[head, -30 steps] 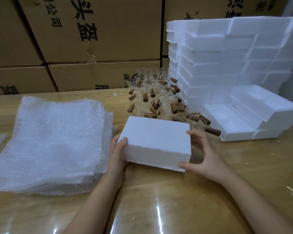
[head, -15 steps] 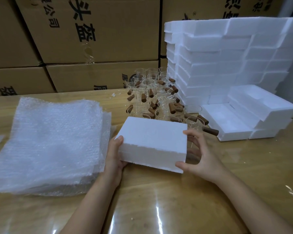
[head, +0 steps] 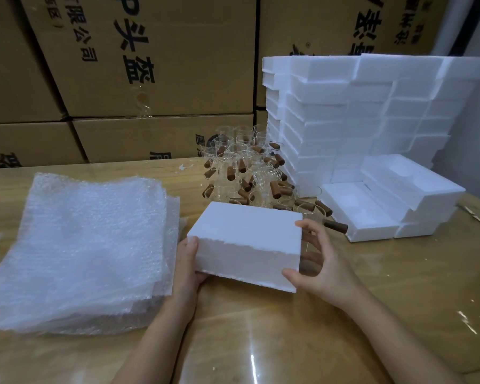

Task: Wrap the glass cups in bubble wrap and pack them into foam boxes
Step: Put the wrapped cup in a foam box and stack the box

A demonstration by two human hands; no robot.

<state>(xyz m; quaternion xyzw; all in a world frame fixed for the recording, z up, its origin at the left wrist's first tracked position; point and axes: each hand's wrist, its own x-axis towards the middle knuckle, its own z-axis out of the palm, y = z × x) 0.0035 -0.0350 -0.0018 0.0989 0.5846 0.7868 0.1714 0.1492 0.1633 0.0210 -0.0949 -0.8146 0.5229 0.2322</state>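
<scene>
- White foam box (head: 247, 236) lies mid-worktop (head: 399, 286), toward the front edge; I have my left hand (head: 187, 261) and right hand (head: 319, 261) grasping its two ends.
- Glass cups (head: 244, 167) cluster just behind it.

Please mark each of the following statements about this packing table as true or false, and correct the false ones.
1. The left hand and the right hand both hold the closed foam box. True.
2. The stack of bubble wrap sheets lies to the right of that box. False: it lies to its left.
3. The glass cups behind the box are unwrapped. True.
4. A cup sits inside the open foam box on the right. False: its visible cavity holds no cup.
5. Cardboard cartons stand behind the table. True.
</scene>
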